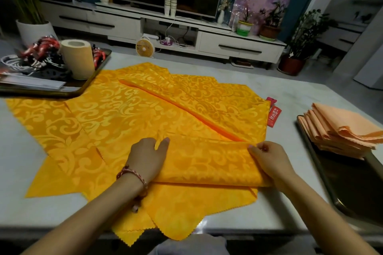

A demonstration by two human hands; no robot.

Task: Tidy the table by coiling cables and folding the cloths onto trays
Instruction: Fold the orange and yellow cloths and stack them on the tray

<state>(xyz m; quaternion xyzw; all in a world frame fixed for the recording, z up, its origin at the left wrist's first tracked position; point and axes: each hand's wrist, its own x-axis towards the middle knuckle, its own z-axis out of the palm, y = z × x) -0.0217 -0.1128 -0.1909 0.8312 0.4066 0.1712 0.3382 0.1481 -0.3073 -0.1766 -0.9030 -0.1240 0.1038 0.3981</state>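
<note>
Across the tabletop (259, 209) centre, cloths (124, 114) are spread overlapping. On the rear-left tray (62, 94), cables (12, 64) and a roll (77, 58) are held; on the right tray (342, 182), folded cloths (339, 128) are stacked.

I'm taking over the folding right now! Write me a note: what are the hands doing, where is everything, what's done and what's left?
Left hand: grips the left end of the top cloth, which is folded in half.
Right hand: pinches the right end of that fold.
Yellow cloths: several overlap, spread flat on the table.
Done: peach cloths are stacked folded on the right tray. Cables lie on the left tray; I cannot tell how neatly they are coiled.
Left: finish this fold, fold the other yellow cloths, and put them on a tray.
</note>
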